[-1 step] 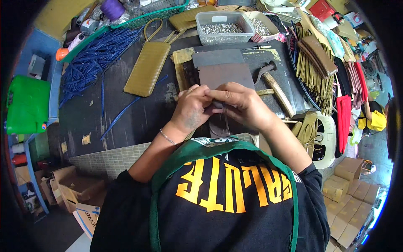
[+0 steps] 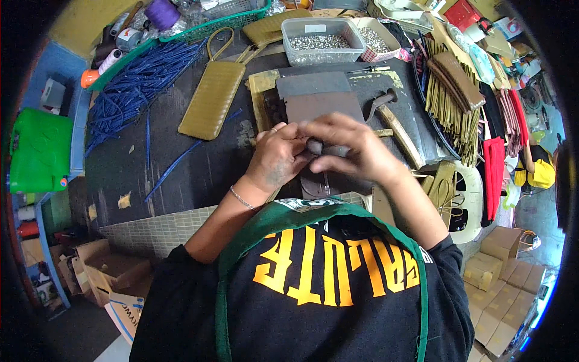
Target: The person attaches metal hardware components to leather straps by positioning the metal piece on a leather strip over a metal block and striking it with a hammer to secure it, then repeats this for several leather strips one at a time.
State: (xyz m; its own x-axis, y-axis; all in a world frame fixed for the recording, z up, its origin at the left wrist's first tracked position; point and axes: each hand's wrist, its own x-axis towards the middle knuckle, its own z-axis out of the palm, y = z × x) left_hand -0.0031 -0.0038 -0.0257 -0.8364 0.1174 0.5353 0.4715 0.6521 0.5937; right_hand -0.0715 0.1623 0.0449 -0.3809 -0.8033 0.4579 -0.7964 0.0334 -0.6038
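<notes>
Over the near middle of the dark worktable, my left hand (image 2: 277,155) is closed, pinching a small dark, rounded piece (image 2: 314,146) between thumb and fingers. My right hand (image 2: 356,148) faces it with thumb and fingers spread apart, close around the piece's right side. Just beyond my hands lies a flat brown leather-like panel (image 2: 319,105) with a greyish far strip. A dark brown flap (image 2: 313,186) shows beneath my hands, partly covered by them. Right of the panel lies a hammer (image 2: 395,130) with a worn, pale handle.
An olive woven pouch (image 2: 212,99) and blue strips (image 2: 142,78) lie to the left. At the back stand a clear tub of small metal pieces (image 2: 319,43) and a patterned box (image 2: 386,45). Olive strips (image 2: 446,90) fill the right side. Cardboard boxes (image 2: 503,289) are stacked at lower right.
My right hand's fingers have spread and lifted from my left fingertips, uncovering the small dark piece. My left hand stays almost where it was.
</notes>
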